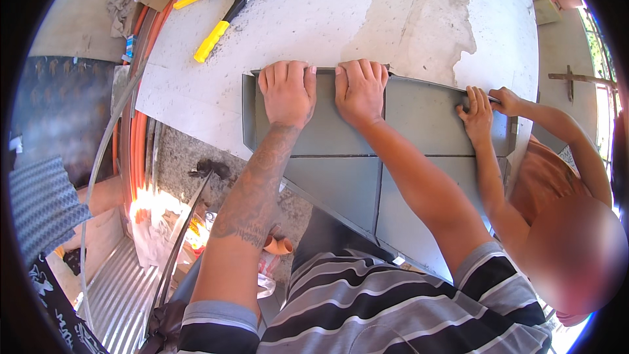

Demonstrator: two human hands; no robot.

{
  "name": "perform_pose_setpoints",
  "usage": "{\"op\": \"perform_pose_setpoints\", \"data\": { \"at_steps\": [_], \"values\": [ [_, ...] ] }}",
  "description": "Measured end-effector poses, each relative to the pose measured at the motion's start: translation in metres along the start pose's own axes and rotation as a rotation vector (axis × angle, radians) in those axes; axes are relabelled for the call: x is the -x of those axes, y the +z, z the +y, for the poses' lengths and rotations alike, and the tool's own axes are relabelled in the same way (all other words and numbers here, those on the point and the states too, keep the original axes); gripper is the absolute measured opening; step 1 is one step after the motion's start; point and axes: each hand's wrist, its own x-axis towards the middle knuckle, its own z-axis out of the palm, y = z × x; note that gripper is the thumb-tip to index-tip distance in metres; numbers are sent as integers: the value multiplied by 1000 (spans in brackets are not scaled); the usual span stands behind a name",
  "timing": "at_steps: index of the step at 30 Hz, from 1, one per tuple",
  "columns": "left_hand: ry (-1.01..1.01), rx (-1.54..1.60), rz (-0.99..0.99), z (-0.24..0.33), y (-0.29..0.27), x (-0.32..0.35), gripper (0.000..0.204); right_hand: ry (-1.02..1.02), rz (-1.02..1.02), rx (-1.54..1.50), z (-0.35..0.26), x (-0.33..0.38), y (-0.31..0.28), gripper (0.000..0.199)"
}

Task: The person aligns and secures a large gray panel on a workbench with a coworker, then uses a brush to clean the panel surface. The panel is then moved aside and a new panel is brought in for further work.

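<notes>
A grey sheet-metal panel (pixel 419 121), crossed by dark seam lines and with raised edges, lies on a white worktop and reaches back toward my body. My left hand (pixel 286 92) is closed over its far edge near the left corner, fingertips curled out of sight. Just right of it, my right hand (pixel 362 92) clasps the same edge, thumb toward the left hand. Farther right, a co-worker's hand (pixel 477 117) presses on the panel, while that person's other hand (pixel 507 102) holds its far right edge.
A hand riveter (pixel 237 10) with yellow grips lies at the back left of the stained white worktop (pixel 314 23). Orange pipes (pixel 139 157) run along the left side. Corrugated sheets (pixel 121 282) stand lower left. The co-worker (pixel 547 177) is close on my right.
</notes>
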Motion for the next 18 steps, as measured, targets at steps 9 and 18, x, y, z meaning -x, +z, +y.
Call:
{"op": "perform_pose_setpoints", "data": {
  "at_steps": [9, 18],
  "values": [
    [-14, -21, -15, 2, -1, 0, 17, -9, 4, -13, 1, -1, -2, 8],
    [-6, -38, -55, 1, -5, -2, 18, -14, 17, -7, -3, -2, -2, 11]
  ]
}}
